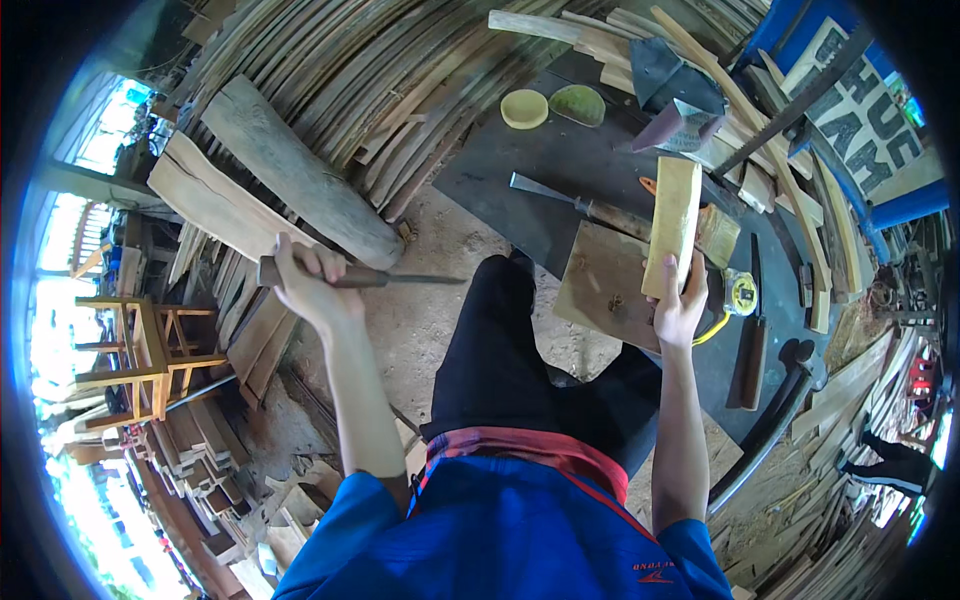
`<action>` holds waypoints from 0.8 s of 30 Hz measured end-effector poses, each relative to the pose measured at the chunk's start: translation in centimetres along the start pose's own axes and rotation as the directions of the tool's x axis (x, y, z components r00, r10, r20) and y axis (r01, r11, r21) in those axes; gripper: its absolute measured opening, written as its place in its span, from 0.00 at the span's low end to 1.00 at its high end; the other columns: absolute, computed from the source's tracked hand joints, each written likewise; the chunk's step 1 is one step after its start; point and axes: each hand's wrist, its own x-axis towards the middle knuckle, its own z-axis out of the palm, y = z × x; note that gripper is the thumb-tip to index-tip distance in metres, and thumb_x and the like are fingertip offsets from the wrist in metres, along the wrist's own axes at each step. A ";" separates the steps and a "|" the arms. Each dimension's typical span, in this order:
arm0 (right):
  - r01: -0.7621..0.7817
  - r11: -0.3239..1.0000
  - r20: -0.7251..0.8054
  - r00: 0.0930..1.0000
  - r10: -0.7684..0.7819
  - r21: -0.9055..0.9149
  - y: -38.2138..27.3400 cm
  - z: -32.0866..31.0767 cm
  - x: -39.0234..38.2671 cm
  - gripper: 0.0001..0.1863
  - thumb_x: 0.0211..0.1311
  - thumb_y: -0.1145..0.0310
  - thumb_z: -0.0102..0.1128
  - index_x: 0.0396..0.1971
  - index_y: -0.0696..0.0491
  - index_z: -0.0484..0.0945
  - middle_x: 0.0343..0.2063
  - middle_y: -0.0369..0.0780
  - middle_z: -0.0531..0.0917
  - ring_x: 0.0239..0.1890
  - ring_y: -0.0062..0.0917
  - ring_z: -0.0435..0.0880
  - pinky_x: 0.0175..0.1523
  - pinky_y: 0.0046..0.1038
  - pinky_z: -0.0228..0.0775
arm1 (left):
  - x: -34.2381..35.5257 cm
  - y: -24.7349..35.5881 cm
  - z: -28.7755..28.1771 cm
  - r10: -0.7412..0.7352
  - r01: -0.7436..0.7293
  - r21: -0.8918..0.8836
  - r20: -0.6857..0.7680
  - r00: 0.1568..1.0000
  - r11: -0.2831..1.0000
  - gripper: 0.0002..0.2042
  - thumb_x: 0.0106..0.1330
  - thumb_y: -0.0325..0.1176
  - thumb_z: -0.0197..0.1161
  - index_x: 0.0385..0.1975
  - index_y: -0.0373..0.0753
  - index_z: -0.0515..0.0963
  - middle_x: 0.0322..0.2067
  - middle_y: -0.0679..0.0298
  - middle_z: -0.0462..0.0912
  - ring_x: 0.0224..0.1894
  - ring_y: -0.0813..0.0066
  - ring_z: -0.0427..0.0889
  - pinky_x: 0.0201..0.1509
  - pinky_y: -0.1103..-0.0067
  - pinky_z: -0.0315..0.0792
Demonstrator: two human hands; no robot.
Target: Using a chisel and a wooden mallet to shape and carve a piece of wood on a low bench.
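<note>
My left hand (312, 278) is closed around the wooden handle of a long, narrow-bladed tool, seemingly a file or chisel (425, 280). Its metal blade points right, above the bare ground. In my right hand (680, 312) a pale rectangular wooden block (675, 215) is gripped by its lower end and held up on end. Under and beside the block lies a square wooden board (600, 275) on the dark work surface (490, 165). A flat chisel (575, 202) with a wooden handle lies behind the board. To the right of my right hand is a yellow tape measure (740, 293).
A wooden-handled tool (752, 355) and a curved metal bar (770, 425) lie at the right edge. Two shallow dishes (524, 108) and an opened carton (680, 125) stand at the back. Long planks (300, 70) and thick slabs (290, 165) are piled left. Wooden stools (150, 360) stand far left.
</note>
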 end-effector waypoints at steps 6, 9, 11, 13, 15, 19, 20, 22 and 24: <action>0.047 0.995 -0.005 0.999 -0.048 -0.089 1.1 0.1 0.0 0.17 0.67 0.61 0.61 0.44 0.60 0.76 0.27 0.43 0.82 0.30 0.23 0.79 0.37 0.28 0.71 | -1.9 1.5 -0.9 -0.173 -0.078 0.476 0.462 0.870 0.876 0.10 0.72 0.33 0.59 0.26 0.40 0.72 0.10 0.72 0.62 0.10 0.84 0.58 0.14 0.80 0.51; 0.052 0.994 -0.010 0.999 -0.054 -0.101 1.1 0.1 -0.1 0.17 0.67 0.60 0.62 0.44 0.60 0.76 0.27 0.43 0.82 0.30 0.23 0.80 0.38 0.28 0.72 | -3.1 0.2 -0.4 -0.430 -0.415 0.723 0.674 0.601 0.553 0.10 0.66 0.29 0.63 0.46 0.39 0.80 0.18 0.67 0.76 0.18 0.85 0.72 0.22 0.81 0.64; 0.052 0.993 0.008 0.999 -0.052 -0.106 1.4 -0.1 0.0 0.18 0.66 0.60 0.62 0.45 0.60 0.76 0.28 0.44 0.83 0.32 0.24 0.81 0.39 0.28 0.73 | -5.8 -0.9 1.4 -0.633 -0.479 0.752 0.650 0.421 0.453 0.20 0.61 0.29 0.64 0.55 0.44 0.78 0.24 0.63 0.83 0.25 0.79 0.80 0.32 0.78 0.73; 0.063 0.993 0.008 0.998 -0.063 -0.101 1.7 -0.3 0.1 0.18 0.66 0.61 0.62 0.45 0.61 0.76 0.29 0.44 0.84 0.33 0.25 0.82 0.40 0.28 0.73 | -8.0 -3.4 2.0 -0.640 -0.570 0.639 0.730 0.239 0.517 0.30 0.59 0.30 0.66 0.65 0.54 0.73 0.28 0.62 0.85 0.25 0.77 0.81 0.34 0.75 0.75; 0.065 0.995 0.002 0.998 -0.065 -0.077 1.8 -0.5 0.3 0.17 0.66 0.62 0.61 0.45 0.61 0.77 0.30 0.45 0.84 0.33 0.25 0.82 0.41 0.28 0.73 | -9.6 -5.6 3.3 -0.714 -0.627 0.634 0.679 0.170 0.453 0.31 0.59 0.32 0.65 0.67 0.53 0.70 0.30 0.56 0.86 0.30 0.64 0.86 0.39 0.66 0.78; 0.051 0.998 -0.007 0.999 -0.051 -0.045 0.9 -0.4 0.2 0.17 0.66 0.62 0.61 0.44 0.61 0.77 0.31 0.45 0.84 0.35 0.26 0.82 0.43 0.29 0.73 | -12.0 -8.5 5.3 -0.775 -0.827 0.509 0.613 0.154 0.238 0.36 0.60 0.39 0.64 0.72 0.53 0.60 0.33 0.46 0.85 0.35 0.48 0.86 0.44 0.58 0.79; 0.084 0.995 -0.021 0.996 -0.086 -0.059 0.9 -0.1 0.1 0.16 0.66 0.63 0.61 0.44 0.61 0.77 0.31 0.46 0.84 0.36 0.27 0.82 0.43 0.30 0.73 | -12.1 -8.7 5.8 -0.801 -0.854 0.490 0.575 0.165 0.176 0.38 0.60 0.41 0.63 0.73 0.52 0.57 0.33 0.45 0.85 0.36 0.44 0.85 0.45 0.56 0.79; 0.130 0.980 -0.046 0.989 -0.138 -0.154 0.2 -0.2 -0.2 0.16 0.65 0.63 0.62 0.43 0.61 0.78 0.31 0.47 0.83 0.36 0.28 0.82 0.44 0.31 0.72 | -12.4 -9.6 5.8 -0.817 -0.865 0.472 0.558 0.146 0.168 0.39 0.61 0.43 0.63 0.73 0.51 0.55 0.32 0.44 0.85 0.36 0.43 0.85 0.45 0.56 0.79; 0.171 0.966 -0.052 0.981 -0.185 -0.195 0.1 0.0 -0.4 0.17 0.65 0.62 0.62 0.44 0.61 0.77 0.29 0.47 0.83 0.33 0.28 0.81 0.42 0.31 0.72 | -12.6 -9.3 6.3 -0.865 -0.874 0.471 0.481 0.141 0.119 0.40 0.62 0.46 0.62 0.74 0.49 0.52 0.31 0.44 0.84 0.35 0.43 0.85 0.44 0.56 0.80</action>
